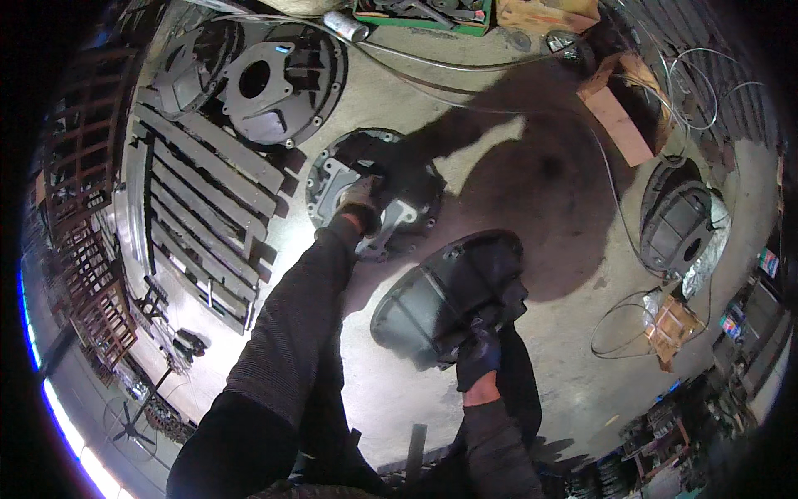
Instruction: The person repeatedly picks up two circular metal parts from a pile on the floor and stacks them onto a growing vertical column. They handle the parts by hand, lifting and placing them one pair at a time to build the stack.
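Left hand (361, 200) forward, arm (291, 320) outstretched | right hand (480, 353) farther back, curled | both hands gloved

No lettering, number or sign can be read anywhere in view. The pale-blue patch (283, 49) on the upper-left bell housing (274, 104) shows no legible characters. The silvery can (345, 26) at the top is too blurred for any print to be made out, and the multicoloured items at the right edge, one above (769, 264) the other (731, 323), are too small to read.
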The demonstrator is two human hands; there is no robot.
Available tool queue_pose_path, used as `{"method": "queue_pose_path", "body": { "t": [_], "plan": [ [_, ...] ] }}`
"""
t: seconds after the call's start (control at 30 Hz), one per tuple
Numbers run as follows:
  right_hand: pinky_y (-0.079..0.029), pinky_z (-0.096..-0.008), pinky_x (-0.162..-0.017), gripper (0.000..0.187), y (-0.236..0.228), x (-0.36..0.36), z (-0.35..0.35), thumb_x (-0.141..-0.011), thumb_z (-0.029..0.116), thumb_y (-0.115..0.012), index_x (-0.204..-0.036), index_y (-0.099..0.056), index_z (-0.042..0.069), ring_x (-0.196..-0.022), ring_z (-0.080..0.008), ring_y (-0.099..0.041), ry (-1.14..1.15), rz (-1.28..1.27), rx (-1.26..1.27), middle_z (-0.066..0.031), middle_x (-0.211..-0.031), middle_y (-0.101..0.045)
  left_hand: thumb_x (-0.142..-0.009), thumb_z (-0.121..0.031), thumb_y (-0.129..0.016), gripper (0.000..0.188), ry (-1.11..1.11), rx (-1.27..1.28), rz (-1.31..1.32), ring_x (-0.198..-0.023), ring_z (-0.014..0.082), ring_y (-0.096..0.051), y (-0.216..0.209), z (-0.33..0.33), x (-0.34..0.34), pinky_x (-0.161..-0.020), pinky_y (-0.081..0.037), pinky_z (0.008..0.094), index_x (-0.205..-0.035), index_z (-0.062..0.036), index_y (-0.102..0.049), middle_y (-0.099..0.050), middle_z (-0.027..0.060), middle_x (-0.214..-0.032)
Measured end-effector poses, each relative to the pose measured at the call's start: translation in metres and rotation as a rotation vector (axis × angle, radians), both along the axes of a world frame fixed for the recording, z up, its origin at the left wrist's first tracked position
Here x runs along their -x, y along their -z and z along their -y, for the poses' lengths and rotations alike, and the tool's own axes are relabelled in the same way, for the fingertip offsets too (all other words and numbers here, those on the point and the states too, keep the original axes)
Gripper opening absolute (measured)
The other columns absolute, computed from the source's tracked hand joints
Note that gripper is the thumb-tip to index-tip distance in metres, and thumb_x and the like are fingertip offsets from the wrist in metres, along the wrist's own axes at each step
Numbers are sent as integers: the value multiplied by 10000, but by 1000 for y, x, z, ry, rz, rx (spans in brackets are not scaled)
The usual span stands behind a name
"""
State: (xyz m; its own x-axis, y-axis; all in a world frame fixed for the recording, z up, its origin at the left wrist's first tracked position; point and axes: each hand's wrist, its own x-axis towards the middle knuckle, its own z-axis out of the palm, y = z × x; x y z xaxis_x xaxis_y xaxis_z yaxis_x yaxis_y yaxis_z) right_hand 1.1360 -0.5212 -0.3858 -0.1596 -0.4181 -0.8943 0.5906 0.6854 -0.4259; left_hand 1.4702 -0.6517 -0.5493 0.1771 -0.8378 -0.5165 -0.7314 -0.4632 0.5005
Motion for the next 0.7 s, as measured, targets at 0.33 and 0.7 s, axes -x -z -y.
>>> {"method": "queue_pose_path", "body": {
  "t": [0.33, 0.7],
  "plan": [
    [-442, -396, -1105, 373, 14, -9, -12, -995, 155, -612, -1350, -639, 45, -1207, -254, -595, -44, 191, 64, -79, -1301, -665, -912, -199, -650, 337, 86, -403, 243, -1132, 405, -670, -151, -122, -8, -943, -549, 481, -1238, -124, -685, -688, 222, -1179],
    [-437, -392, -1129, 409, 124, 5, -82, -1030, 287, -595, -1383, -640, 85, -1261, -282, -587, -39, 317, 71, -111, -1376, -655, -1032, -276, -568, 397, -487, -651, -35, -1231, 365, -647, -204, -262, -29, -1005, -532, 433, -1382, -95, -617, -660, 227, -1328]
  ]
}}
